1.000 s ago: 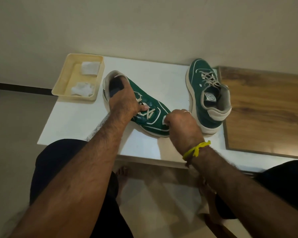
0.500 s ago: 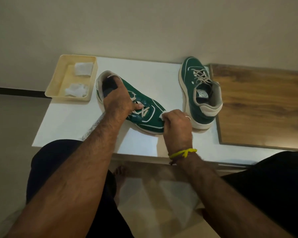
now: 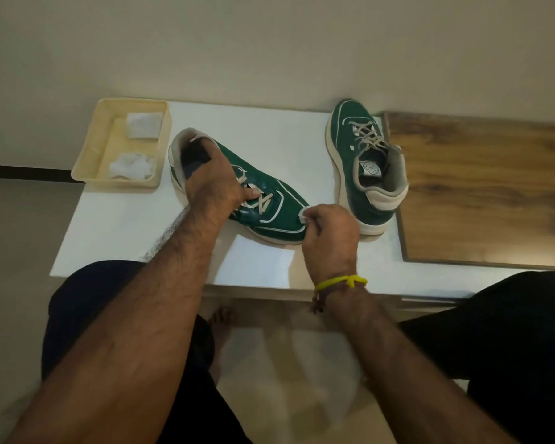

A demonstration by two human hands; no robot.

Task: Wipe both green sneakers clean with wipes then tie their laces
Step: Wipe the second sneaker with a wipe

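Observation:
A green sneaker (image 3: 279, 208) with cream laces lies on the white table (image 3: 116, 225), its heel to the far left and its toe toward me. My left hand (image 3: 213, 184) grips it over the tongue and collar, thumb on the laces. My right hand (image 3: 329, 233) pinches a small white wipe (image 3: 303, 215) against the sneaker's toe. The second green sneaker (image 3: 356, 174) stands upright to the right, toe pointing away, with nothing touching it.
A cream plastic tray (image 3: 90, 149) at the table's far left corner holds two white wipes (image 3: 130, 166). A wooden board (image 3: 481, 187) lies to the right of the second sneaker. The wall runs behind the table. My knees sit under the near edge.
My right hand has slid with the wipe along the toe of the held sneaker, toward the near side. My left hand keeps its grip. The view has shifted slightly.

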